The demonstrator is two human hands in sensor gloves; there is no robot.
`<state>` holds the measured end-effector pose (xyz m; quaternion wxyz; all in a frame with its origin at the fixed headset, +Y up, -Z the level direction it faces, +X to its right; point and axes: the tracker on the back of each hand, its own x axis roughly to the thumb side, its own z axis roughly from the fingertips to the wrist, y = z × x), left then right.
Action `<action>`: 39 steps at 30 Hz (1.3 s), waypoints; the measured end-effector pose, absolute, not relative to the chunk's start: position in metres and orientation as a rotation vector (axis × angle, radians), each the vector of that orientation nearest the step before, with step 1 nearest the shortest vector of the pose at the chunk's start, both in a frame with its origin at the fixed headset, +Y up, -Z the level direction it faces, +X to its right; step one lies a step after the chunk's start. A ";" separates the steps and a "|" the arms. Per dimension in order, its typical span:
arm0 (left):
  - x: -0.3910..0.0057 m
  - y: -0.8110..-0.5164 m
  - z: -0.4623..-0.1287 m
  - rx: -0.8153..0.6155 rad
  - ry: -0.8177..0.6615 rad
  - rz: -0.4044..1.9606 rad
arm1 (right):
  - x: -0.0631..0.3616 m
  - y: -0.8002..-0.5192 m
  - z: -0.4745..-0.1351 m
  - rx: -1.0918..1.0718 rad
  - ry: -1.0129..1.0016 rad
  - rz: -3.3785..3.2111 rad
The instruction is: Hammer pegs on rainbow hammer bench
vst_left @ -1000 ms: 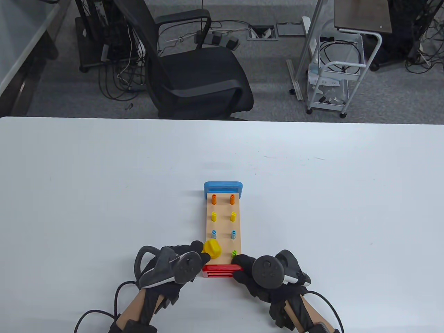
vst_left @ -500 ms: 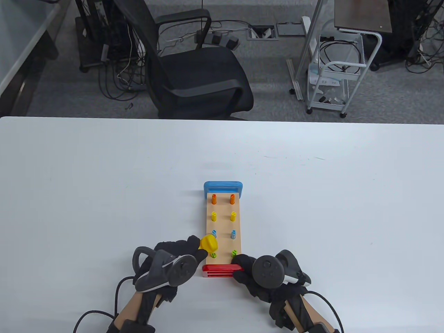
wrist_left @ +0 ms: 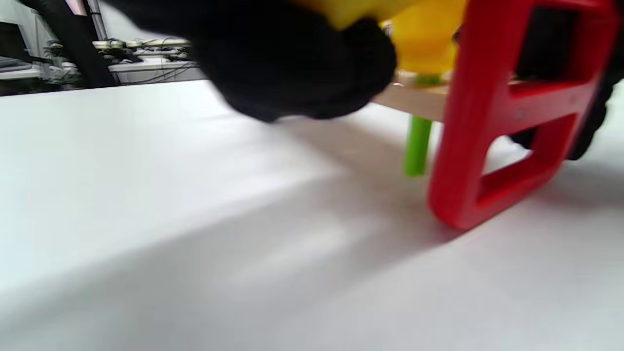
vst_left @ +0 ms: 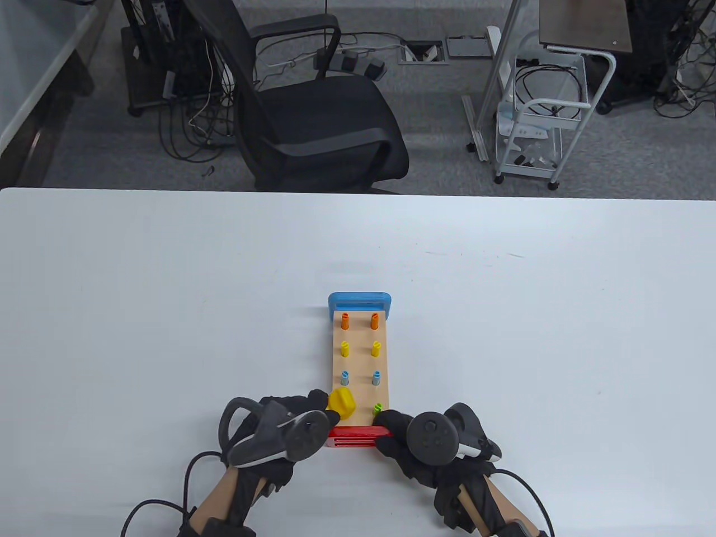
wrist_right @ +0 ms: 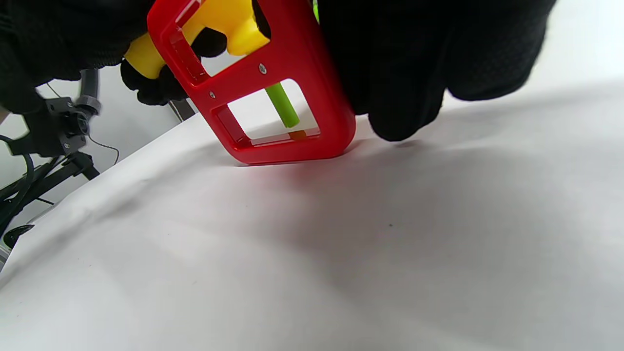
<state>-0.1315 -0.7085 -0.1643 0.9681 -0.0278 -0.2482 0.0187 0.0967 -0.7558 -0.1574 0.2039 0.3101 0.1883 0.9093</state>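
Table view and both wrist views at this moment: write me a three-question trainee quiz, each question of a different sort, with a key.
1. True or false: the yellow hammer is over the near left peg of the bench.
2. Which hand grips the hammer? A) left hand B) right hand
3. Fill in: in the left wrist view, the peg poking out under the board beside the red end frame is ____.

Key: 1 true; 2 A; 3 green. The right hand rests on the red end frame and holds no tool.

No text or label can be read anywhere
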 end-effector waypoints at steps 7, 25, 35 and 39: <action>-0.137 -0.696 -0.161 0.083 -0.506 0.128 | 0.097 -0.756 -0.158 0.866 0.527 2.539; -0.137 -0.709 -0.168 -0.102 -0.534 0.015 | 0.098 -0.757 -0.158 0.864 0.532 2.526; -0.138 -0.707 -0.166 -0.131 -0.524 -0.067 | 0.098 -0.758 -0.158 0.857 0.537 2.518; -0.157 -0.687 -0.166 0.021 -0.484 0.140 | 0.098 -0.758 -0.158 0.859 0.541 2.516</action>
